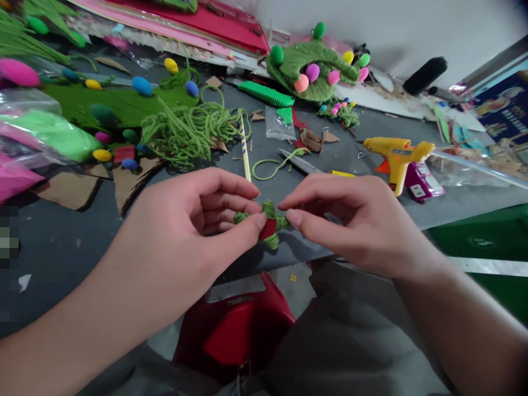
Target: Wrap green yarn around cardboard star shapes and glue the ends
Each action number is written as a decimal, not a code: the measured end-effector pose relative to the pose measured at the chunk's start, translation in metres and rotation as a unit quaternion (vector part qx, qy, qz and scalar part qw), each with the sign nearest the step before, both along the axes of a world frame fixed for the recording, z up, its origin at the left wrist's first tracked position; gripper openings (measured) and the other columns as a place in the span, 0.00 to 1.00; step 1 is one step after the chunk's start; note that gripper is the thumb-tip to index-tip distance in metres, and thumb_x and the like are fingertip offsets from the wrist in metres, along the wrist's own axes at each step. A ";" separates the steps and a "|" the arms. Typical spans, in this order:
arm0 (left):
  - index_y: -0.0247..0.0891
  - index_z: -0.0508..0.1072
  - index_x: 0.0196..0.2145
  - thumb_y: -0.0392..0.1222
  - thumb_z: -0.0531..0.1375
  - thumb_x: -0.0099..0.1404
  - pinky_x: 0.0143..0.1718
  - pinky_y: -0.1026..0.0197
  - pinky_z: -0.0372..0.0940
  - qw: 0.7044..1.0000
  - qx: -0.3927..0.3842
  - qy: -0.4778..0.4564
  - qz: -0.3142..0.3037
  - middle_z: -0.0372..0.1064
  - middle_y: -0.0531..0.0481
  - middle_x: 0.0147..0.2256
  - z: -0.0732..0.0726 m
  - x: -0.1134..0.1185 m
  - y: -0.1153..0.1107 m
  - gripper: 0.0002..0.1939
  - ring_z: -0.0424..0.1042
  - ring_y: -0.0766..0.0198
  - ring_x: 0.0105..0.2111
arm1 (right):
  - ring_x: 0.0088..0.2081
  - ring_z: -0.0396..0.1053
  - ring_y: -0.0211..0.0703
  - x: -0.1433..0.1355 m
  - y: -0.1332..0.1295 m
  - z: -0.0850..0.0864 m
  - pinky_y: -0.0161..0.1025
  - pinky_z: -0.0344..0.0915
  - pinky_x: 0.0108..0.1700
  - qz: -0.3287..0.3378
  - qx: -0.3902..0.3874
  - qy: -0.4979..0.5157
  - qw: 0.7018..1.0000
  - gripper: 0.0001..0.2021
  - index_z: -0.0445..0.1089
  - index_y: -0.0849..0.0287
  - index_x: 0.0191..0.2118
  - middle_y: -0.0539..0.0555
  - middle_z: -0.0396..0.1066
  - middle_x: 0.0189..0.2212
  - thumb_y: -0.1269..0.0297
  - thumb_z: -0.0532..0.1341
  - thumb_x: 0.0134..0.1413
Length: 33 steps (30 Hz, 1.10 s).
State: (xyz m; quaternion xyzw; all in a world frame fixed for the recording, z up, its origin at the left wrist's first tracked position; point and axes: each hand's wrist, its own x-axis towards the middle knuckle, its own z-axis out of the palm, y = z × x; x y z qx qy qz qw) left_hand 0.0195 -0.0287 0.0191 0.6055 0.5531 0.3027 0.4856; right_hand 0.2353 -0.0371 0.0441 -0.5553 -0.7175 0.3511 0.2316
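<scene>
A small star-like piece wrapped in green yarn [270, 241], with a red middle, is held above the near edge of the table. My left hand [198, 214] pinches it between thumb and fingers, the thumb lying on the red part. From the other side, the thumb and forefinger of my right hand [346, 220] close on its right arm. Beyond my hands a loop of green yarn [266, 177] lies near a pair of scissors [301, 162], partly hidden by my right hand. A pale yellow marked stick [245, 148] points toward my left fingers.
A tangle of green yarn [185, 129] and cardboard scraps [70, 188] lie at left. A yellow glue gun [396, 154] stands at right beside a purple box [424, 181]. Behind are a green cutter knife [266, 93] and a yarn-wrapped wreath with coloured balls [305, 60].
</scene>
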 end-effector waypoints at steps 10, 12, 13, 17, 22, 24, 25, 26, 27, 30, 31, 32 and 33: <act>0.47 0.78 0.40 0.49 0.69 0.59 0.26 0.68 0.74 1.000 -0.007 0.010 -0.009 0.80 0.54 0.33 0.001 0.006 0.002 0.11 0.80 0.62 0.28 | 0.29 0.70 0.37 -0.007 -0.001 -0.001 0.35 0.68 0.29 0.009 -0.013 -0.006 1.000 0.06 0.79 0.54 0.32 0.48 0.77 0.30 0.71 0.64 0.57; 0.47 0.78 0.40 0.49 0.69 0.59 0.25 0.68 0.74 1.000 -0.007 0.008 -0.010 0.80 0.55 0.33 0.000 0.005 0.001 0.11 0.80 0.62 0.28 | 0.28 0.70 0.37 -0.006 -0.001 -0.002 0.35 0.67 0.29 0.008 -0.014 -0.005 1.000 0.06 0.78 0.54 0.31 0.48 0.77 0.30 0.71 0.64 0.57; 0.47 0.78 0.40 0.49 0.69 0.59 0.25 0.69 0.73 1.000 -0.007 0.009 -0.012 0.80 0.55 0.33 0.000 0.004 0.001 0.11 0.80 0.62 0.28 | 0.28 0.69 0.36 -0.006 -0.001 -0.002 0.35 0.66 0.28 0.009 -0.016 -0.004 1.000 0.06 0.78 0.54 0.31 0.48 0.76 0.30 0.71 0.64 0.56; 0.48 0.78 0.42 0.49 0.69 0.60 0.23 0.71 0.71 1.000 -0.008 0.000 -0.017 0.80 0.56 0.32 -0.002 0.002 0.000 0.12 0.80 0.63 0.28 | 0.27 0.67 0.36 -0.005 0.000 -0.002 0.34 0.65 0.26 0.007 -0.039 0.009 0.999 0.06 0.77 0.56 0.30 0.49 0.75 0.30 0.72 0.63 0.56; 0.49 0.77 0.44 0.45 0.70 0.59 0.24 0.74 0.71 0.999 -0.022 -0.026 -0.035 0.80 0.58 0.32 -0.004 0.002 0.000 0.15 0.80 0.65 0.29 | 0.27 0.65 0.35 -0.003 0.003 -0.002 0.33 0.62 0.26 0.006 -0.099 0.050 0.994 0.05 0.77 0.58 0.30 0.50 0.74 0.28 0.72 0.64 0.53; 0.47 0.78 0.44 0.47 0.70 0.59 0.23 0.72 0.71 0.999 -0.024 -0.027 -0.034 0.80 0.56 0.31 -0.004 0.003 0.001 0.15 0.80 0.63 0.28 | 0.27 0.64 0.35 -0.002 0.005 -0.003 0.32 0.61 0.26 0.005 -0.119 0.066 0.991 0.05 0.77 0.58 0.30 0.50 0.73 0.28 0.73 0.64 0.52; 0.46 0.78 0.44 0.48 0.69 0.59 0.23 0.72 0.71 0.999 -0.024 -0.029 -0.032 0.80 0.55 0.31 -0.004 0.004 0.001 0.15 0.80 0.62 0.28 | 0.27 0.63 0.34 -0.001 0.005 -0.004 0.32 0.61 0.26 0.004 -0.126 0.073 0.989 0.05 0.77 0.58 0.30 0.50 0.72 0.27 0.73 0.64 0.52; 0.46 0.78 0.44 0.49 0.69 0.59 0.23 0.71 0.71 0.999 -0.025 -0.032 -0.032 0.80 0.55 0.31 -0.005 0.004 0.002 0.15 0.80 0.62 0.28 | 0.27 0.63 0.34 0.000 0.006 -0.004 0.32 0.60 0.26 0.004 -0.133 0.078 0.988 0.05 0.77 0.58 0.30 0.50 0.72 0.27 0.73 0.64 0.52; 0.46 0.78 0.44 0.50 0.69 0.59 0.23 0.71 0.72 0.998 -0.028 -0.036 -0.034 0.79 0.55 0.31 -0.005 0.004 0.002 0.15 0.80 0.62 0.28 | 0.26 0.62 0.34 0.001 0.006 -0.005 0.32 0.60 0.26 0.004 -0.140 0.083 0.987 0.04 0.77 0.58 0.30 0.49 0.71 0.27 0.72 0.64 0.52; 0.47 0.78 0.45 0.51 0.69 0.59 0.23 0.70 0.72 0.997 -0.043 -0.045 -0.044 0.79 0.55 0.31 -0.006 0.003 0.002 0.17 0.80 0.61 0.27 | 0.26 0.62 0.33 0.002 0.008 -0.006 0.32 0.60 0.26 0.008 -0.158 0.098 0.983 0.04 0.77 0.58 0.30 0.49 0.70 0.26 0.71 0.65 0.52; 0.47 0.78 0.45 0.51 0.69 0.59 0.22 0.70 0.72 0.997 -0.046 -0.047 -0.046 0.79 0.55 0.31 -0.006 0.003 0.002 0.17 0.81 0.61 0.27 | 0.26 0.62 0.33 0.003 0.008 -0.006 0.32 0.60 0.26 0.010 -0.163 0.103 0.981 0.04 0.77 0.58 0.30 0.48 0.70 0.26 0.71 0.65 0.53; 0.47 0.78 0.46 0.51 0.69 0.59 0.22 0.70 0.72 0.997 -0.049 -0.048 -0.047 0.79 0.54 0.31 -0.006 0.003 0.002 0.17 0.81 0.61 0.27 | 0.25 0.62 0.33 0.003 0.009 -0.006 0.32 0.60 0.26 0.013 -0.167 0.107 0.980 0.04 0.77 0.58 0.30 0.48 0.69 0.26 0.70 0.65 0.53; 0.47 0.78 0.46 0.52 0.69 0.59 0.22 0.70 0.72 0.996 -0.048 -0.050 -0.047 0.80 0.55 0.31 -0.007 0.003 0.002 0.17 0.81 0.60 0.27 | 0.26 0.62 0.33 0.004 0.009 -0.007 0.33 0.60 0.26 0.015 -0.170 0.111 0.979 0.04 0.77 0.58 0.29 0.48 0.70 0.26 0.70 0.65 0.53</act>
